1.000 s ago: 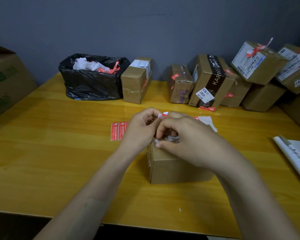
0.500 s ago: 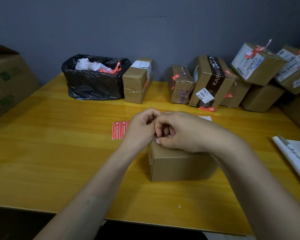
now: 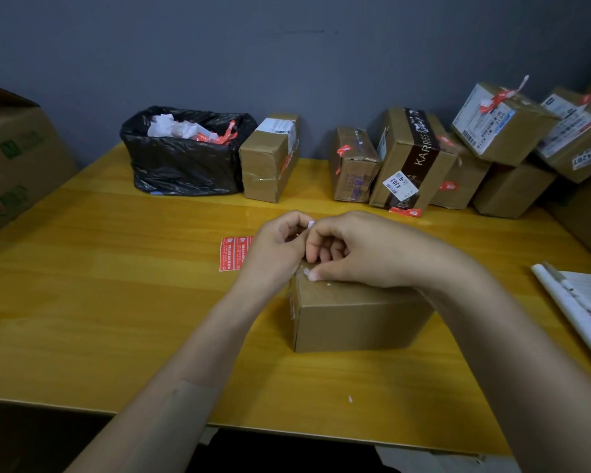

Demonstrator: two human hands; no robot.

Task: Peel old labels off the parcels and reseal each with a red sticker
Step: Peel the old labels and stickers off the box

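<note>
The parcel sits on the table, sticker sheet left, bag behind.

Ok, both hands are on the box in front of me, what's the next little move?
Probably pick off the white label scrap under the right hand on the box: bits cling to its top edge. The left hand pinches a peeled piece, likely bound for the black bin bag.

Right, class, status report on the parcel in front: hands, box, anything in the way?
Left hand pinches white label scrap. Right hand curled on box top, thumb at label residue. Red sticker sheet beside, untouched, partly behind left hand.
</note>
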